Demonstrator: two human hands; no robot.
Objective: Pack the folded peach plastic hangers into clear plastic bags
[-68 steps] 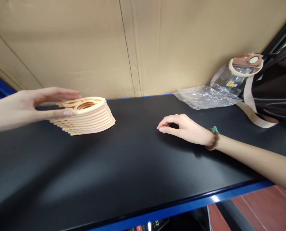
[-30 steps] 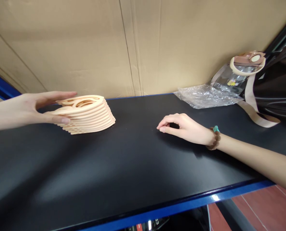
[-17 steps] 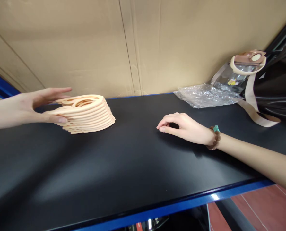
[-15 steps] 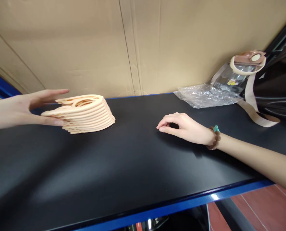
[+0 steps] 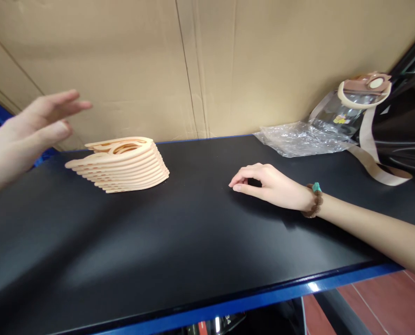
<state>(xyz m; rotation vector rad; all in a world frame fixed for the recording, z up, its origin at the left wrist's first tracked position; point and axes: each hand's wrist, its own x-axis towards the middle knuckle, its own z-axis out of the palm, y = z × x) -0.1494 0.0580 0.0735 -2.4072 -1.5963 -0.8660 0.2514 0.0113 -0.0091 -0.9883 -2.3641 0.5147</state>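
A leaning stack of several flat, cream-coloured plastic pieces with cut-out openings (image 5: 133, 166) rests on the black tabletop (image 5: 193, 242), left of centre. My left hand (image 5: 36, 130) is raised to the left of the stack and above it, fingers apart, holding nothing and slightly blurred. On the right side, my right hand (image 5: 268, 186) rests on the tabletop with its fingers loosely curved and a gap between thumb and fingers; nothing is in it. A brown beaded bracelet with a turquoise bead (image 5: 314, 200) circles the right wrist.
Clear crumpled plastic wrap (image 5: 298, 139) lies at the back right beside a transparent bottle with a brown lid (image 5: 350, 107) and a beige strap (image 5: 378, 172). A black bag (image 5: 406, 121) stands at the far right. Cardboard (image 5: 123, 70) lines the back.
My left hand has let go of the stack and moved up and to the left. The right hand stays in the same pose on the table.
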